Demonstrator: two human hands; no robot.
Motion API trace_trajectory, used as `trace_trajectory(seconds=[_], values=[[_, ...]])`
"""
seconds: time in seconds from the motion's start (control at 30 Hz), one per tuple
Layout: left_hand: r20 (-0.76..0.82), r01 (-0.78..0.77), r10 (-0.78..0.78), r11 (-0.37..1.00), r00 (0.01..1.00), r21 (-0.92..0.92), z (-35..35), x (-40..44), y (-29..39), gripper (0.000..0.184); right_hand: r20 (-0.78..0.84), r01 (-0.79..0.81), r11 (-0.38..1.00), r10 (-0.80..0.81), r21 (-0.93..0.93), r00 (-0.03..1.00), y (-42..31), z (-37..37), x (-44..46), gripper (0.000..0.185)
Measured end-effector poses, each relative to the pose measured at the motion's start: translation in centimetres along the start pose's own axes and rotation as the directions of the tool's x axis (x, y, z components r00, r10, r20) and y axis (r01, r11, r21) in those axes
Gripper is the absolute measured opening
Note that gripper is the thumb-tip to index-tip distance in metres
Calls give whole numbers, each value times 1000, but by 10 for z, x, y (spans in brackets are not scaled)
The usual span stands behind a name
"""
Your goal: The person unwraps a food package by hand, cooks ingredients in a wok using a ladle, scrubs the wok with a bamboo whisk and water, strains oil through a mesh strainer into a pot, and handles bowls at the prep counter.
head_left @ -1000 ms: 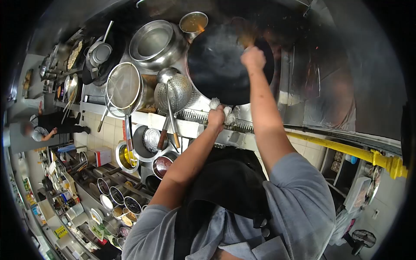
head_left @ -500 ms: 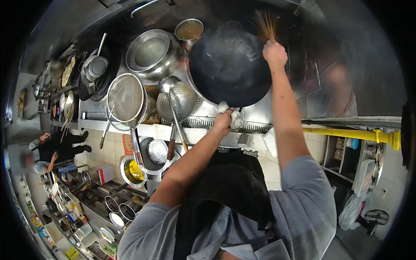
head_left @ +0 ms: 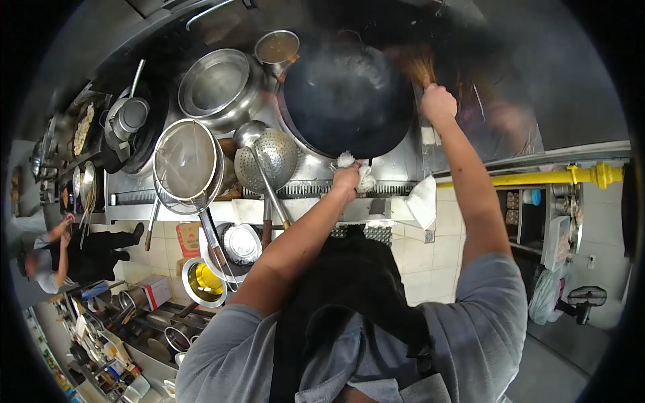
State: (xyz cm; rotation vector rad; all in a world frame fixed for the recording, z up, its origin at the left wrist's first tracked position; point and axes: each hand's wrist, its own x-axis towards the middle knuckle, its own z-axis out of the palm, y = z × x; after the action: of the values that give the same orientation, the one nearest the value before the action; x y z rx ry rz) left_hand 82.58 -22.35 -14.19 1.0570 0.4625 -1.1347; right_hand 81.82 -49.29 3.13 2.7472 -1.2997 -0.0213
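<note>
A large dark wok (head_left: 346, 101) sits on the steel stove, with a haze of steam over it. My left hand (head_left: 347, 180) is closed on a white cloth (head_left: 366, 180) at the wok's near edge. Beyond the wok's right rim, my right hand (head_left: 439, 103) grips a bamboo brush (head_left: 420, 67), its bristles pointing up and away and slightly blurred. Left of the wok lie a perforated ladle (head_left: 269, 161) and a solid ladle (head_left: 249, 133), close together. A round mesh strainer (head_left: 187, 160) rests farther left.
Steel bowls (head_left: 216, 82) and a pot of broth (head_left: 277, 48) stand behind the strainer. A yellow pipe (head_left: 537, 177) runs along the right. Another person (head_left: 74, 254) stands at far left. A white cloth (head_left: 422, 201) hangs at the stove's front edge.
The brush and my right hand have moved from over the wok to beyond its right rim. My left hand stays at the near edge, holding the cloth. The view has shifted.
</note>
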Motion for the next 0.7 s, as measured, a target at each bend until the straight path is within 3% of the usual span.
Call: trace_trajectory(seconds=[0.03,0.1,0.13,0.17,0.23,0.27,0.3,0.33,0.4,0.47,0.57,0.6,0.63,0.7], values=[[6,-75,75,997,997,10,-8,22,-13,21,-11,8,1000,-8,-4,1000,-17,-22,-6,27],[24,-43,43,999,999,7,-10,16,-10,20,99,194,978,-200,72,975,-48,-53,-50,31],[46,-14,14,1000,999,13,-10,13,-5,19,195,377,925,-364,-36,911,-53,-22,-61,33],[36,-20,20,1000,999,5,-7,10,-3,19,298,584,812,-556,-7,776,-60,-6,-79,37],[14,-67,66,994,998,85,-18,45,-16,24,291,652,758,-624,3,725,-37,38,-59,39],[-15,-99,103,982,995,164,-27,55,-27,30,336,495,868,-453,-44,826,-26,48,-32,38],[-73,16,-10,996,997,84,-6,9,-3,36,367,323,940,-264,-108,892,-14,58,-7,38],[-80,-40,54,985,995,167,-16,33,-17,36,80,142,990,-142,-4,987,-16,45,12,35],[-109,-133,148,982,983,138,-6,15,-16,38,-93,-111,981,127,162,988,-44,33,56,34],[-158,-124,154,975,975,185,5,-8,-6,38,-115,-31,949,70,314,991,-72,-11,38,38],[-200,-108,159,964,967,242,7,-11,-2,39,30,-213,907,218,363,976,-124,91,49,35],[-201,-97,151,962,968,256,6,-9,-5,39,157,235,962,-255,140,954,-139,118,30,32],[-190,-100,153,960,970,262,5,-9,-8,39,379,241,898,-382,369,843,-167,117,1,32],[-143,-267,313,926,939,268,2,1,-17,40,368,290,794,-527,534,766,-179,68,-73,56]])
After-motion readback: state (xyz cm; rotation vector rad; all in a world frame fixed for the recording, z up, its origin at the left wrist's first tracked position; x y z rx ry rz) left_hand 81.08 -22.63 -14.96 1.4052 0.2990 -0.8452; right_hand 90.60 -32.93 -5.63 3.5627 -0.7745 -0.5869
